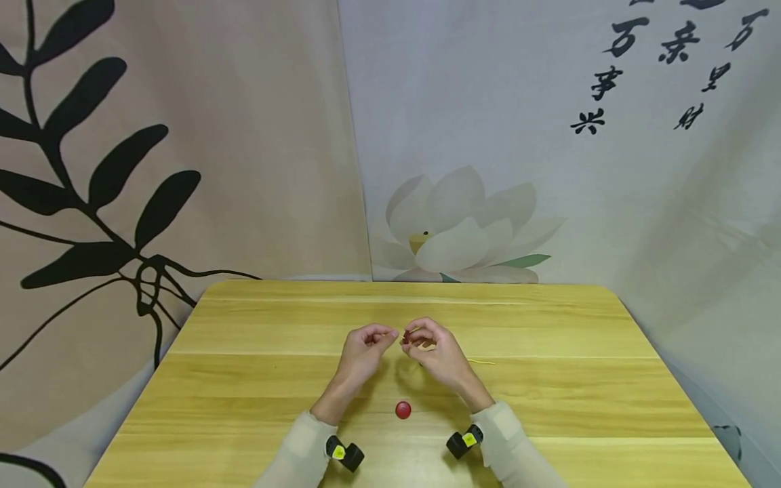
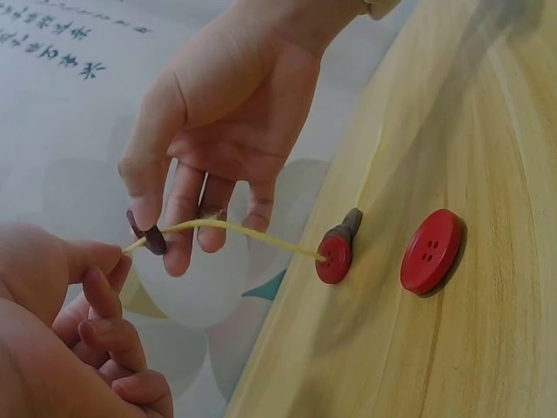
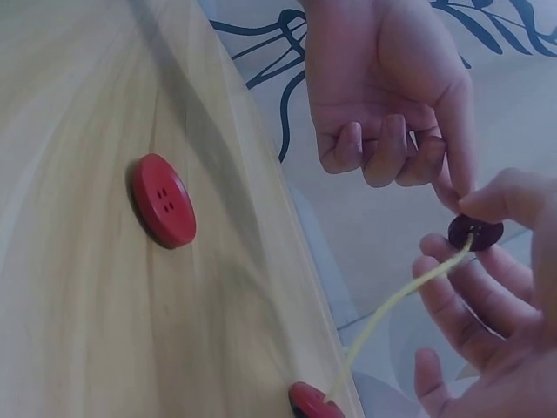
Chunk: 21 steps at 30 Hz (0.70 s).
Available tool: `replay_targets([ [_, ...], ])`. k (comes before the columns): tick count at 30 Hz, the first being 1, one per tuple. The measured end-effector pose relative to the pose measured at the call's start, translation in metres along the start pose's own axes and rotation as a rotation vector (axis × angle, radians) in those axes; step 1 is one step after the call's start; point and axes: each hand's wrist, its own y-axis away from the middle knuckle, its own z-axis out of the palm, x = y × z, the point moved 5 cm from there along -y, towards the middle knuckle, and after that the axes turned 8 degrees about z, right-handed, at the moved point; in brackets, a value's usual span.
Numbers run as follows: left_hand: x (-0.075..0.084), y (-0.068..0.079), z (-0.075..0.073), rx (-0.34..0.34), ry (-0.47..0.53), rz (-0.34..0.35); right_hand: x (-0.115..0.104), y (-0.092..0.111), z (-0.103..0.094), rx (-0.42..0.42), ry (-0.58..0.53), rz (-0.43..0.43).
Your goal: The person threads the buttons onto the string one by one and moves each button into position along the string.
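Observation:
My left hand (image 1: 361, 356) pinches the tip of a yellow cord (image 2: 287, 243) between thumb and forefinger. Opposite it, my right hand (image 1: 441, 356) holds a dark red button (image 3: 487, 232) between thumb and fingers, with the cord running through it. Further along the cord a smaller red button (image 2: 333, 261) is threaded, with something dark grey right behind it. Both hands are raised close together over the table. A larger red four-hole button (image 1: 403, 410) lies loose between the forearms.
The wooden table (image 1: 244, 379) spreads out on all sides of the hands. Past its far edge hangs a printed cloth (image 1: 274, 135) with leaves, a flower and characters. The cord's thin tail (image 1: 482, 362) lies by the right wrist.

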Motion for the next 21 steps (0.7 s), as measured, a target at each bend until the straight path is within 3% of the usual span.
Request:
replay_targets([
  [21,0.0055,0.0018,-0.0021,0.018,0.000,-0.011,-0.0025,0.0022,-0.0028,-0.014,0.032,-0.008],
])
